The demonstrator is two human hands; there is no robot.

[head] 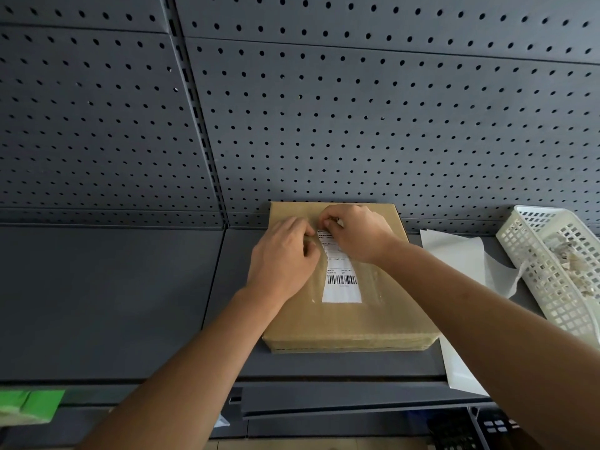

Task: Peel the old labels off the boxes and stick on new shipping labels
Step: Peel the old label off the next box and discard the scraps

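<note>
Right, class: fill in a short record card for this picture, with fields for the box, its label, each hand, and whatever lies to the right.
box: flat cardboard box lying on a grey shelf, against the pegboard
label: white barcode label on the box top, far end under the fingers
left hand: left hand resting on the box beside the label
right hand: right hand pinching at the label's far end
right side: white backing sheet, then a white plastic basket holding paper scraps
</note>
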